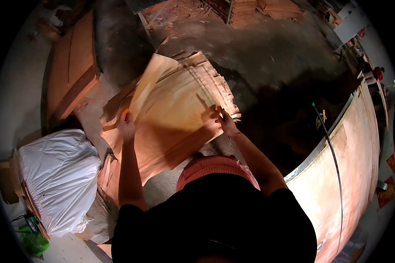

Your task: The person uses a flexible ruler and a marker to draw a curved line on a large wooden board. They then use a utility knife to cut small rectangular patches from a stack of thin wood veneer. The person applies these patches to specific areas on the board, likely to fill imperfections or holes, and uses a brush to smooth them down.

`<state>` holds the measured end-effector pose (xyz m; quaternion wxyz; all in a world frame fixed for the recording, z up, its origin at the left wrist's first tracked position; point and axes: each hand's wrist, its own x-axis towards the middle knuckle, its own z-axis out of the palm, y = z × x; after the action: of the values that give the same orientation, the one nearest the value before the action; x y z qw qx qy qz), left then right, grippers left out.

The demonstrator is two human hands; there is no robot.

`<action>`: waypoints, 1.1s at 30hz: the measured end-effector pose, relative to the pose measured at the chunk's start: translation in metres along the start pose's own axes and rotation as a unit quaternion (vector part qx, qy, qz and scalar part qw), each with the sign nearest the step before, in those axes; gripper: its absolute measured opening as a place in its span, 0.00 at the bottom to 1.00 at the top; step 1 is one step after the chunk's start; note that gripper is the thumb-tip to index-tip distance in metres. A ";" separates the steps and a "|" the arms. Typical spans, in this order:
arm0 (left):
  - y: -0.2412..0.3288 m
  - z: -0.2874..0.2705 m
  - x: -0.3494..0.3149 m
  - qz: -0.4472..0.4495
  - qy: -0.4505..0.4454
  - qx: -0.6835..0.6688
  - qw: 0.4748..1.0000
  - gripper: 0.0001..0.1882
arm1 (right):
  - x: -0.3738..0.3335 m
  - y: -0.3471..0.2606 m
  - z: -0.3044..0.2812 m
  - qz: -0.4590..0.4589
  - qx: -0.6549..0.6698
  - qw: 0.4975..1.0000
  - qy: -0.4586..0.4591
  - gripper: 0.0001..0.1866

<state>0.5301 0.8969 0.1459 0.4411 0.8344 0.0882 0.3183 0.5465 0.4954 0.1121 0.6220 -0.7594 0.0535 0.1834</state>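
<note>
A stack of thin wood veneer sheets (175, 105) lies in front of me, with ragged, layered edges at its far right side. My left hand (126, 126) is closed at the near end of a narrow pale veneer strip (150, 78), which slants away over the left part of the stack. Something orange shows at that hand's fingertips. Over the stack's right edge, my right hand (228, 125) is closed around a small orange-and-black tool (221, 111). Its exact kind is too small to make out.
At left stand a long reddish wood stack (72, 65) and a bundle under white plastic sheeting (61, 171). A big pale board-topped surface (346, 162) with a black rod (333, 153) across it is on the right. Wood scraps (241, 13) lie far off.
</note>
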 end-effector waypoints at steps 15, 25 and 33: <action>0.076 -0.045 0.006 -0.065 0.076 0.006 0.995 0.10 | -0.001 -0.043 0.005 0.042 -0.015 0.999 0.018 0.11; 0.092 -0.083 0.059 0.036 0.163 -0.051 0.985 0.11 | -0.057 -0.089 -0.018 -0.037 0.147 0.986 0.070 0.03; 0.092 -0.059 0.036 0.067 0.072 0.089 0.991 0.11 | -0.146 -0.135 -0.089 -0.146 0.219 0.928 0.265 0.08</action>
<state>0.5101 0.8973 0.2589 0.3350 0.8493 0.0917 0.3976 0.4714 0.4179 0.3021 0.7557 -0.6249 0.1436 -0.1338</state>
